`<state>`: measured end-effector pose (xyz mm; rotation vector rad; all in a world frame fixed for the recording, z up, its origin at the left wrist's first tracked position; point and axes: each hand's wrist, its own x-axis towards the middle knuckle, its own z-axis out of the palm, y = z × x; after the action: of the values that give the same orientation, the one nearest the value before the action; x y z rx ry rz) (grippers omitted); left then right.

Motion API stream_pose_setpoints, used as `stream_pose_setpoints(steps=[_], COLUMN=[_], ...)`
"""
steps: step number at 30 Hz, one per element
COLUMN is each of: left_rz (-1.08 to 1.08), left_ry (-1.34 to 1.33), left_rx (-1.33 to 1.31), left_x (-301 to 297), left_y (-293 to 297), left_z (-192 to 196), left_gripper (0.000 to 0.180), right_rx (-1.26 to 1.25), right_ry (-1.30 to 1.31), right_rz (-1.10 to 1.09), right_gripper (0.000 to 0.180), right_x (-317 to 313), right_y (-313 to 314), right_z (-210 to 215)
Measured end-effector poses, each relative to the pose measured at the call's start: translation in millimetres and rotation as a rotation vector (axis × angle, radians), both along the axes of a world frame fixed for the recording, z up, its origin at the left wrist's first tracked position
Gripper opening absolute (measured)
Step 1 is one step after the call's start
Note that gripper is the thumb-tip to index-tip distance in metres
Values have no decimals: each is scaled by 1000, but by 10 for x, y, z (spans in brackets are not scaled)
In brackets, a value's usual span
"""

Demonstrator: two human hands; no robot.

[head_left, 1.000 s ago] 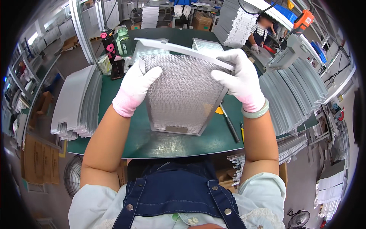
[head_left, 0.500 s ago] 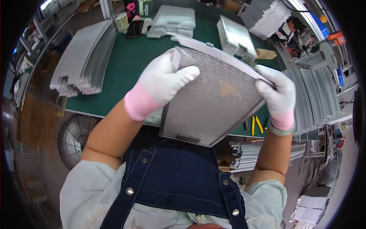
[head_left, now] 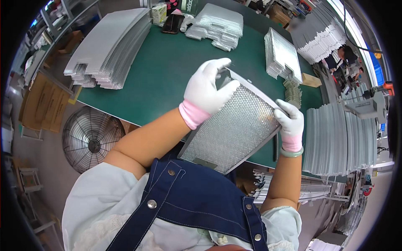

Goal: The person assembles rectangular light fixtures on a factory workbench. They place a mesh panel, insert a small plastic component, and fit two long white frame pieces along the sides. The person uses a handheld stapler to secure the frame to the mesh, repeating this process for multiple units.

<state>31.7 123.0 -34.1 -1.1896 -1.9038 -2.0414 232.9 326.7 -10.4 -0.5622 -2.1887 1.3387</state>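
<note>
Fingers of left hand (head_left: 208, 90) clamp top edge of metal mesh filter panel (head_left: 234, 129) at frame centre; right hand (head_left: 289, 121) grips right edge — inspection step, likely. Next: steady two-handed turn above green table (head_left: 167, 71).

You hold a rectangular metal mesh filter panel (head_left: 234, 129) tilted above the near edge of the green tabletop (head_left: 167, 71). Your left hand (head_left: 208, 90), in a white glove with a pink cuff, grips the panel's far corner, fingers spread over the mesh. Your right hand (head_left: 289, 121), gloved alike, clasps the panel's right edge. A long stack of mesh sheets (head_left: 109, 48) lies along the tabletop's left edge. A smaller pile of filters (head_left: 217, 25) sits near the far edge, another stack (head_left: 282, 56) toward the right side. A floor fan (head_left: 90, 142) stands below the tabletop's left near corner.
</note>
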Motion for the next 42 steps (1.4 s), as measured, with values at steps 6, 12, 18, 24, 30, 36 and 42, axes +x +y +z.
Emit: stream_pose_setpoints(steps=[6,12,18,24,30,36,42], left_rz=[191,16,-465,-655,-618,-605,-652], left_ry=[352,201,-343,-493,-466,-481,-454], left_rx=[-6,98,268,261,196,204,184], left_x=[21,143,217,170,134,152,236], left_y=[-13,33,41,-40,-71,-84,-148], left_z=[53,-41,-78,-70,-2,48,68], left_gripper=[39,38,48,46,45,46,45], right_rx=[-87,-69,-121,-145,-123,647,926], right_ry=[115,117,192,181,128,91,65], right_rz=[-16,-25,13,51,73,58,37], right_gripper=[35,36,34,34,35,43,30], right_x=[76,123,202,282,278,147,-393], right_y=[-29,21,77,138,147,-141,-672], right_z=[-74,-110,-131,-169,-163,264,341])
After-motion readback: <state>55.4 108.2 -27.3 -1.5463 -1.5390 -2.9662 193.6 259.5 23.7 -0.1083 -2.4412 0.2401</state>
